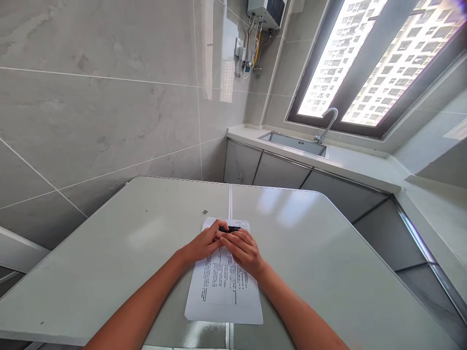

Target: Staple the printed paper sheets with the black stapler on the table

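A small black stapler (229,229), largely covered by fingers, is held between both hands over the top part of a printed sheet of paper (228,282). My left hand (206,241) has its fingers curled around the stapler's left end. From the right, my right hand (243,249) closes over the stapler, its fingers meeting those of the left. The paper lies flat on the table, its text running in several columns. Just beyond its top edge are two short metal pieces (205,211) that look like staple strips.
The pale table (299,272) has a seam down its middle. A tiled wall (109,112) stands to the left. Behind the table, a counter (357,160) carries a sink (295,142) with a faucet (330,121) beneath a window. A water heater (267,12) hangs in the corner.
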The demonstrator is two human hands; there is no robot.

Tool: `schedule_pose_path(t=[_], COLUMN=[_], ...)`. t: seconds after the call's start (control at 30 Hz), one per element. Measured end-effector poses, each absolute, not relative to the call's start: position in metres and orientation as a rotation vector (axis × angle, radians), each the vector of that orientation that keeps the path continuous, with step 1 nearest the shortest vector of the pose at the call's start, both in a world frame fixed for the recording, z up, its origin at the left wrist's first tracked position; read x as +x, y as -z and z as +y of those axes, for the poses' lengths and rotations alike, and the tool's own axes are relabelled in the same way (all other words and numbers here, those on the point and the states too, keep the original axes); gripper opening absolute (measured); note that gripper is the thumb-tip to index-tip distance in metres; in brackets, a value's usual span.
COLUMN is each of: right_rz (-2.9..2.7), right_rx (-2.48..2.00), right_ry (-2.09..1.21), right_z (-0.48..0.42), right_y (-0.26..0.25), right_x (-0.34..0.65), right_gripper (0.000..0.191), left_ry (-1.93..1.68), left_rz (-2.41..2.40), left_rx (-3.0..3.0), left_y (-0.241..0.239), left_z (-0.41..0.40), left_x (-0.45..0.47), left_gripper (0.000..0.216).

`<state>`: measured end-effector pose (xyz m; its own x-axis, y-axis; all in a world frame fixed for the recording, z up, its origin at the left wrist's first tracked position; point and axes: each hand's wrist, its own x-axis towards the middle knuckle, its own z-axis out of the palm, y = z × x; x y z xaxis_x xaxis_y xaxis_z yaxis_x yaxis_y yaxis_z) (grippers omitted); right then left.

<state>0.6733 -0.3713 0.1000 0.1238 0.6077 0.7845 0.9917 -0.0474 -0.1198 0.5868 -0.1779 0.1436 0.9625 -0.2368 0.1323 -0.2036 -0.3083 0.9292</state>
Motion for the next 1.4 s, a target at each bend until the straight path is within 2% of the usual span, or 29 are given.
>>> schedule_pose_path(t=[0.13,0.27,0.4,0.53,0.63,0.77,0.87,1.0,1.13,1.23,1.33,1.4], right_rz=[-1.438,-0.974,-0.67,-0.573,-0.589,-0.643,-0.658,-0.606,-0.628,-0.951,-1.26,-1.304], right_rx=[-1.713,-1.908,-2.23,-2.325,-2.304,-2.295,-2.296,-2.208,-1.984,-1.842,-1.801,-1.825], right_ry=[0.737,0.699,0.469,0.373,0.402,0.427,0.467,0.511,0.554,0.358,0.082,0.027], right_z=[-0.376,-0.395,-0.423,-0.432,-0.429,-0.427,-0.427,-0.425,-0.417,-0.403,-0.389,-0.383], right_y=[-0.106,-0.108,-0.094,-0.074,-0.067,-0.062,-0.061,-0.071,-0.094,-0.105,-0.103,-0.098], right_x=[0.681,0.719,0.764,0.782,0.784,0.787,0.79,0.786,0.763,0.736,0.714,0.708], right_gripper=[0.033,0.012,0.02,0.017,0.016,0.014,0.016,0.022,0.014,0.013,0.034,0.039], left_ry=[-0.11,-0.577,-0.617,-0.54,-0.505,-0.517,-0.55,-0.575,-0.651,-0.639,-0.579,-0.533], left_rz=[-0.262,0.123,0.193,0.112,0.112,0.107,0.13,0.23,0.271,0.305,0.297,0.249], left_rx=[1.901,2.047,2.283,2.146,2.08,2.219,2.309,2.208,1.96,1.785,1.678,1.675], left_y=[-0.143,-0.132,-0.107,-0.083,-0.076,-0.079,-0.084,-0.088,-0.089,-0.087,-0.086,-0.087], left_z=[-0.172,-0.143,-0.106,-0.09,-0.089,-0.09,-0.091,-0.093,-0.096,-0.101,-0.107,-0.112], left_x=[0.588,0.599,0.616,0.628,0.63,0.627,0.625,0.623,0.624,0.627,0.629,0.629], left_gripper=[0.05,0.023,0.021,0.03,0.03,0.012,0.009,0.02,0.029,0.037,0.045,0.049])
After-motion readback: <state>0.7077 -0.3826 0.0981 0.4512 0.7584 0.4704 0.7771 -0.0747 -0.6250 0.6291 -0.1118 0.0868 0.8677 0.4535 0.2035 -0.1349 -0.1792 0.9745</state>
